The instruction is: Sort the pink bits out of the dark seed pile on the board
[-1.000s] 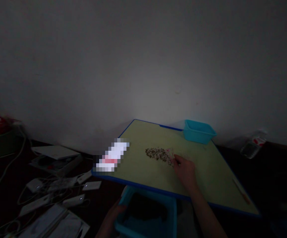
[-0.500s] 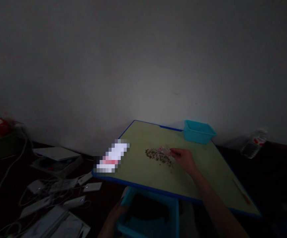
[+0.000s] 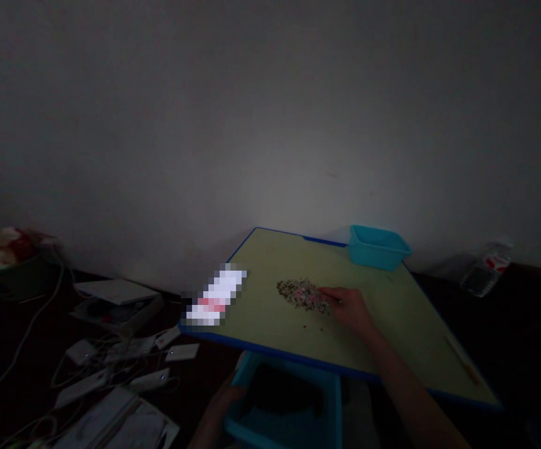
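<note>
On the table (image 3: 261, 324), a scattered patch of small dark and pale grains (image 3: 291, 290) lies near the middle, with a few loose bits in front of it. My right hand (image 3: 347, 305) is at the patch's right side, fingers pinched together on a clear plastic piece with pink marks (image 3: 304, 292) that lies over the grains. It looks like a small bag or wrapper, but dim light blurs its shape. Below the table's front edge, my left hand (image 3: 228, 396) grips the left rim of a blue plastic basin (image 3: 338, 411). Something dark is inside that basin.
A second blue basin (image 3: 377, 249) stands at the table's back right corner. A bright, blurred-out screen (image 3: 216, 296) lies at the left edge. A thin stick-like object (image 3: 462, 360) is at the right edge. Cables and white power strips (image 3: 80, 388) cover the floor left; a plastic bottle (image 3: 488, 268) is right.
My right hand has shifted slightly, and the clear plastic piece has gone from raised to flatter over the grains. The grains are spread wider, with loose bits nearer the front. My left hand keeps its hold.
</note>
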The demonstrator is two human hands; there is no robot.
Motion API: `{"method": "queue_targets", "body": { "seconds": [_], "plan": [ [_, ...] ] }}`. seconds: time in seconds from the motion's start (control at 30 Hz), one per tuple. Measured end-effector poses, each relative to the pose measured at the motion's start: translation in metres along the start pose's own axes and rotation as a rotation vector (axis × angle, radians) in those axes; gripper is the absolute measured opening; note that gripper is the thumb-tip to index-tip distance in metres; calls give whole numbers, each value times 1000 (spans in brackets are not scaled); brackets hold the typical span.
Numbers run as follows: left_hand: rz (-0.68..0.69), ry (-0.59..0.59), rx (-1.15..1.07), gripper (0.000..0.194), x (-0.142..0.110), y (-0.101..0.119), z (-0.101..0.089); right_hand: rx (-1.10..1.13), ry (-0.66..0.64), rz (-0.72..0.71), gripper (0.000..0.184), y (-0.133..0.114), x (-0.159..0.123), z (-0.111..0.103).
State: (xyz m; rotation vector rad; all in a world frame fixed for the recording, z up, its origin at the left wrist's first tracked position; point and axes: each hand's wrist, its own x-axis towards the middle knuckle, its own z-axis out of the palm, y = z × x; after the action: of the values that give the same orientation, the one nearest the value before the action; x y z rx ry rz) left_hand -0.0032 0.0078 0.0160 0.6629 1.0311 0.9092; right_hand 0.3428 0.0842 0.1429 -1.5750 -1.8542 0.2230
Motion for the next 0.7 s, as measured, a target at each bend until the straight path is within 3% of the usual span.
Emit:
{"method": "queue_targets", "body": {
  "seconds": [0.17,0.33,0.53,0.63,0.7],
  "plan": [
    [43,53,-106,15,16,-24,-6,-9,-10,-32,28,-3,-3,-1],
    [7,67,-111,20,38,-46,-24,46,-4,-33,28,-1,-4,2],
    [-250,23,-141,37,58,-39,-43,139,-37,-7,28,5,-2,7],
    [-182,-31,-145,37,51,-40,-39,167,-54,18,28,6,-3,7],
    [-67,-33,-184,33,43,-45,-34,181,-64,32,28,6,-3,7]
  ]
}}
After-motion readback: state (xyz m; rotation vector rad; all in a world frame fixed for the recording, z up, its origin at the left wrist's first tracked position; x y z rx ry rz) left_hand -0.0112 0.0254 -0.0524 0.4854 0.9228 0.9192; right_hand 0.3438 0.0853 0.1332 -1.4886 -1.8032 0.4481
